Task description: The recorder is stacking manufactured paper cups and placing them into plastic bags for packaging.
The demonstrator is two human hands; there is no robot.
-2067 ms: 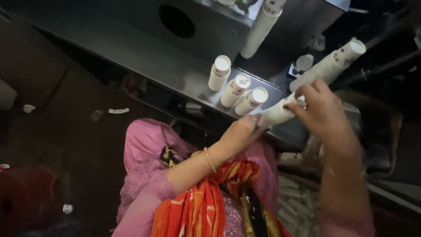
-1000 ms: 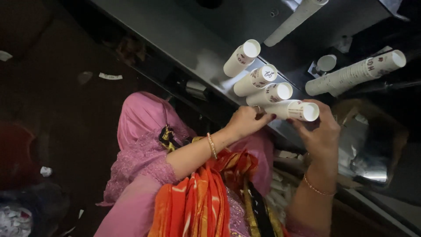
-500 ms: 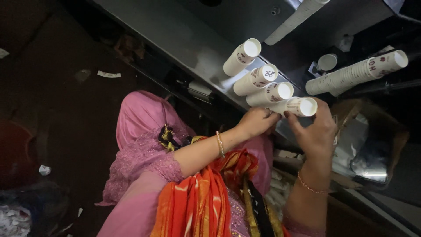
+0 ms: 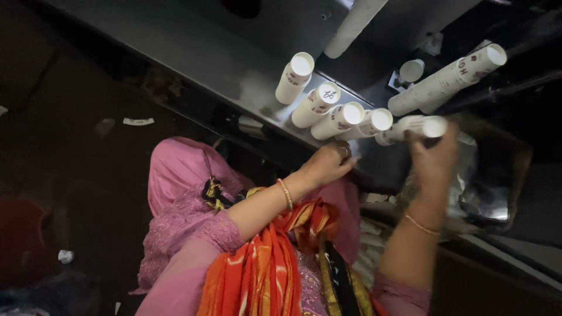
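Several white cardboard tubes (image 4: 316,104) stand tilted in a row on a grey metal machine ledge (image 4: 193,64). My right hand (image 4: 433,161) is raised at the right end of the row, fingers shut on another white tube (image 4: 404,127), which is blurred. My left hand (image 4: 328,165) has curled fingers and wears a ring and a bangle. It rests at the ledge's edge, just below the base of the fourth tube (image 4: 372,123), and I see nothing in it. I wear pink sleeves and an orange scarf (image 4: 263,269).
Two longer white tubes (image 4: 445,82) lean at the upper right, and one more (image 4: 354,26) at the top. A small round cap (image 4: 411,70) sits between them. A shiny metal part (image 4: 489,193) lies right of my right hand. Paper scraps (image 4: 139,122) dot the dark floor at left.
My right hand has shifted right with a tube, leaving one more tube standing in the row. My left hand has slipped down off the tube bases to the ledge's edge.
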